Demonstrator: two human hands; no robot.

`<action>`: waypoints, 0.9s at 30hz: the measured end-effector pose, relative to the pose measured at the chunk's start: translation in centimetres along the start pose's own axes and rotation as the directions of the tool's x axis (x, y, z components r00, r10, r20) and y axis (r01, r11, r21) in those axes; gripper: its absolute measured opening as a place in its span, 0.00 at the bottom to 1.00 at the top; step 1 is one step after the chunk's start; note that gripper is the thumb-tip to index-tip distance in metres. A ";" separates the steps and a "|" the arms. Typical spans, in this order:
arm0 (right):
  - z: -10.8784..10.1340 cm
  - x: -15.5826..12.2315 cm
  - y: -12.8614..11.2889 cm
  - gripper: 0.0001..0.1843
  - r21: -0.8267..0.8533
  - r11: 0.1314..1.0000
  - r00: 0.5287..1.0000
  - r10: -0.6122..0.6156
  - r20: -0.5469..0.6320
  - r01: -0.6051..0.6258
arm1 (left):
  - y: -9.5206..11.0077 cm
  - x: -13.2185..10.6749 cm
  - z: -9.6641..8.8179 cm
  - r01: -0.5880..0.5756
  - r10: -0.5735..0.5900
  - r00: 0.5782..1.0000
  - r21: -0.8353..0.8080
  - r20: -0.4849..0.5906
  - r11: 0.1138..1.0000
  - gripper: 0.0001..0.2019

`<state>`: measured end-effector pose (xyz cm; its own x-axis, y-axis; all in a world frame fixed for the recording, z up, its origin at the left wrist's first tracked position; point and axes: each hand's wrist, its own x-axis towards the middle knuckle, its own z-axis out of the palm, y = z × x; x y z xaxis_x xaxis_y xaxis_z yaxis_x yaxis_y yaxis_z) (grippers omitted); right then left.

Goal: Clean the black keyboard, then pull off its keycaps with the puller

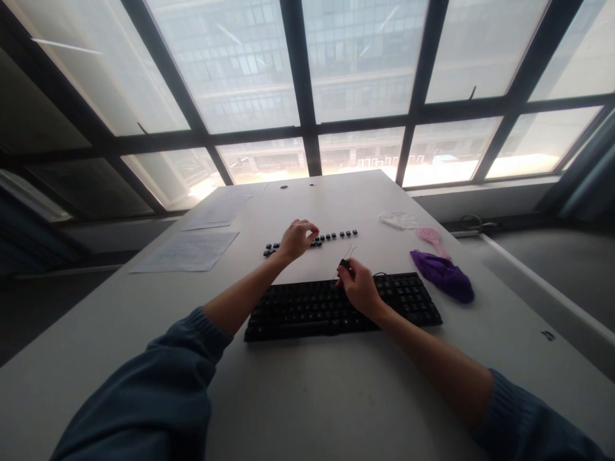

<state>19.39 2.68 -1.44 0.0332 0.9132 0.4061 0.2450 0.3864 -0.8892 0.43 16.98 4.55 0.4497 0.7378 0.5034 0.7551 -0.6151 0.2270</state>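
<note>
Head view. A white table (307,397) is seen from above, set against a large window (307,83).

A black keyboard (408,301) lies near the middle of the table, its long side across the view. Beyond it, a row of loose black keycaps (336,235) is laid out on the table surface, well apart from the keyboard.

The left hand (296,239) is extended over the keycap row, at its left-centre part. The fingers are curled downward with the tips drawn together in a pinch at the row; whether a keycap is actually gripped cannot be told.

The right hand (359,286) is positioned above the upper edge of the keyboard. It is closed around a small tool (344,263) with a dark body, held between thumb and fingers; thin wire prongs are seen projecting upward from it.

To the right of the keyboard, a purple cloth (444,275) is lying just beside it. A pink brush (431,238) and a white cloth (398,220) are placed further back. Paper sheets (189,251) are lying at the left side of the table.
</note>
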 end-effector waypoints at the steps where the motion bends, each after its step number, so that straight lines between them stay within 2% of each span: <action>1: 0.0 0.0 0.1 0.09 -0.001 1.000 1.000 -0.002 -0.002 0.002 | 0.8 -0.6 -0.7 -0.009 0.009 1.000 -0.020 -0.018 1.000 0.07; 4: 0.1 0.0 0.1 0.09 -0.014 1.000 1.000 -0.018 -0.024 0.018 | 3.5 -2.9 -2.3 -0.015 0.017 0.999 -0.083 0.027 0.996 0.07; 6: 0.0 0.0 0.1 0.08 -0.020 0.999 0.998 -0.035 -0.044 0.034 | 5.5 -4.8 -2.6 0.011 -0.001 0.997 -0.125 0.079 0.992 0.08; 11: -0.3 0.1 -0.3 0.08 0.021 0.998 0.993 -0.062 -0.105 0.065 | 9.1 -8.9 -1.4 0.053 -0.029 0.993 -0.212 0.116 0.976 0.11; 16: -0.5 0.3 -0.4 0.09 0.019 0.996 0.985 -0.081 -0.150 0.085 | 9.7 -10.7 0.2 0.105 -0.081 0.993 -0.304 0.089 0.947 0.14; 21: -0.5 0.2 -0.4 0.09 0.021 0.997 0.990 -0.075 -0.123 0.078 | 9.4 -10.8 0.4 0.127 -0.109 0.991 -0.326 0.073 0.937 0.11; 27: -0.6 0.3 -0.2 0.08 -0.025 0.998 0.995 -0.054 -0.090 0.052 | 9.2 -11.1 0.8 0.139 -0.117 0.989 -0.311 0.089 0.940 0.13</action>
<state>19.90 2.78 -1.00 0.1069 0.8759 0.4705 0.2705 0.4297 -0.8615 2.79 3.33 0.44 0.3992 0.8262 0.3975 0.6242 -0.5625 0.5423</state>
